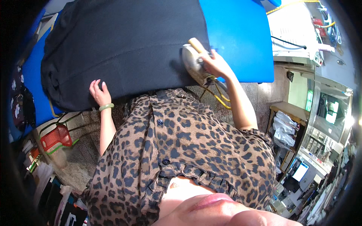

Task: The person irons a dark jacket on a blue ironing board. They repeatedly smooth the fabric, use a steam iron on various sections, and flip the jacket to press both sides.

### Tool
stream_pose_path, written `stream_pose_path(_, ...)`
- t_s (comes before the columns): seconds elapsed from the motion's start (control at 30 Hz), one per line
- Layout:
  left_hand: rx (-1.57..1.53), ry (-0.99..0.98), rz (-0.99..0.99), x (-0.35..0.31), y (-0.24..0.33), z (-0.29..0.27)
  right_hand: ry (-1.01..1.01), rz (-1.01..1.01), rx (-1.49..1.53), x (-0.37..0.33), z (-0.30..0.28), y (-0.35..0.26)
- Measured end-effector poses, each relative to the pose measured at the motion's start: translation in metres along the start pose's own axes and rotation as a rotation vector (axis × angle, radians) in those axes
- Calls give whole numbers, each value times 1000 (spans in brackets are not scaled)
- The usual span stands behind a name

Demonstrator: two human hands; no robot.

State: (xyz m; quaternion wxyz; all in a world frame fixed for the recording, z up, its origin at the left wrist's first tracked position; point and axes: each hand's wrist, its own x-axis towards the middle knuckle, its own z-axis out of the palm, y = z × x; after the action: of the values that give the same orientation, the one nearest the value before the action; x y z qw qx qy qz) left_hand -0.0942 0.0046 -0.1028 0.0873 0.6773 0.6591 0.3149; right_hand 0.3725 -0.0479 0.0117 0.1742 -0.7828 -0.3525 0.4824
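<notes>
A black garment (124, 37) lies spread over a blue ironing board (241, 41), with a seam or crease running across it. My right hand (217, 64) is closed around the handle of a steam iron (191, 62), whose silvery metal body is tilted at the garment's right edge. Whether its sole touches the cloth I cannot tell. Near the garment's front edge on the left, my left hand (100, 93) rests on the black cloth, its fingers loosely stretched out and nothing in them. A pale green bangle is on that wrist.
A yellow hose (221, 101) trails from the iron below the board's front edge. At lower left stands a red basket chair (56, 136). A wooden shelf with plastic bags (283, 130) is at right, and a white table (290, 34) lies beyond the board's right end.
</notes>
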Motion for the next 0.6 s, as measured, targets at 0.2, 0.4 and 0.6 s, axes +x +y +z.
stream_pose_path(0.2,64,-8,-18,-37,30,18,-152,-100,186,82,-25,4)
stream_pose_path(0.4,284,132,-257,-129,-29,-19,161,-190,176,143,-82,39)
stream_pose_path(0.6,358,-18,-249,-85,65,-5,-37,-435,-325,160,-37,-44)
